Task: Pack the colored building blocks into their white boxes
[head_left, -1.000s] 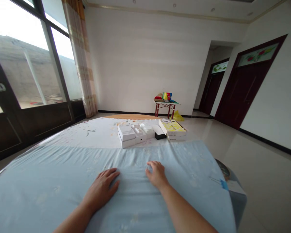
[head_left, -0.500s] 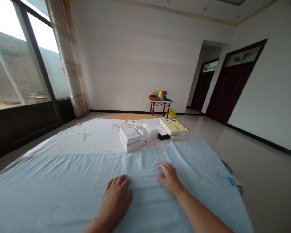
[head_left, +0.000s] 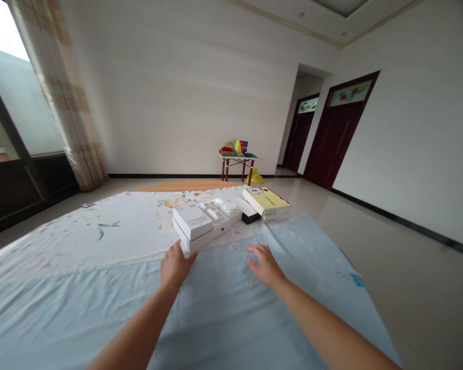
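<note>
A light blue sheet (head_left: 231, 318) covers the wide surface in front of me. My left hand (head_left: 175, 265) reaches forward, fingers stretched, with its fingertips at the near corner of a white box (head_left: 193, 224). My right hand (head_left: 265, 264) lies flat and open on the sheet, a little right of that box and holding nothing. Behind the white box sit smaller white boxes (head_left: 220, 214), a black box (head_left: 250, 216) and a yellow flat box (head_left: 268, 201).
A white floral sheet (head_left: 111, 226) lies beyond the blue one. A small red-legged table (head_left: 237, 163) with colourful items stands by the far wall, a yellow bag (head_left: 255, 178) beside it. Dark doors (head_left: 334, 136) are to the right, a curtain (head_left: 64, 103) to the left.
Both arms have stretched forward across the blue sheet. My left hand has gone from lying flat near me to the corner of the white box. The view has turned right.
</note>
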A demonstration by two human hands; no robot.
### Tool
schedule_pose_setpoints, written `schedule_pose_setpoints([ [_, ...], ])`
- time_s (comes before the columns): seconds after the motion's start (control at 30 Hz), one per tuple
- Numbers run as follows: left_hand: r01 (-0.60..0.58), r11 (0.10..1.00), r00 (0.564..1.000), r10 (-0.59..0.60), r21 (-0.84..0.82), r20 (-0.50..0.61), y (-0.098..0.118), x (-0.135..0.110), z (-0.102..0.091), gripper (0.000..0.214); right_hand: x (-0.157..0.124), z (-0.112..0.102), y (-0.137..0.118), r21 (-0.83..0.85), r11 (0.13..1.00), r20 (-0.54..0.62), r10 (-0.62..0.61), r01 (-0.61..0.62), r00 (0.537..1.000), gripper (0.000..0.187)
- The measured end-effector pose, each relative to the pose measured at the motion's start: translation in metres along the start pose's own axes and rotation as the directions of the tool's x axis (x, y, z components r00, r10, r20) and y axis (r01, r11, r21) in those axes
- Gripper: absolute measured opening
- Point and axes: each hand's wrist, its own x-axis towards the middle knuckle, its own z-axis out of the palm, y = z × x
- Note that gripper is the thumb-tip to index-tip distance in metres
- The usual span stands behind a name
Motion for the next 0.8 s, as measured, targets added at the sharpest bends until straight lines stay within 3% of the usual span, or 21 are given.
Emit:
schedule_pose_setpoints([
  [0.17, -0.024, 1.0, 0.999, 0.024, 0.004, 0.043, -0.001, 0.012, 0.008, 0.07, 0.101, 0.004, 0.026, -0.286, 0.948, 0.039, 0.159, -0.141, 0.987, 0.039],
  [0.3, -0.015, 1.0, 0.999, 0.016, -0.012, 0.041, 0.002, 0.021, 0.005, 0.061, 0.142, 0.019, 0.039, -0.391, 0.901, 0.124, 0.254, -0.188, 0.959, 0.039],
  [0.53, -0.015, 1.0, 1.0, 0.015, -0.017, 0.006, 0.002, 0.031, 0.007, 0.048, 0.143, 0.04, 0.057, -0.441, 0.868, 0.146, 0.323, -0.23, 0.935, 0.039],
  [0.8, -0.042, 0.997, 0.996, 0.048, -0.07, 0.078, -0.021, 0.057, -0.004, 0.053, 0.133, 0.029, 0.047, -0.474, 0.871, 0.163, 0.232, -0.13, 0.959, 0.035],
])
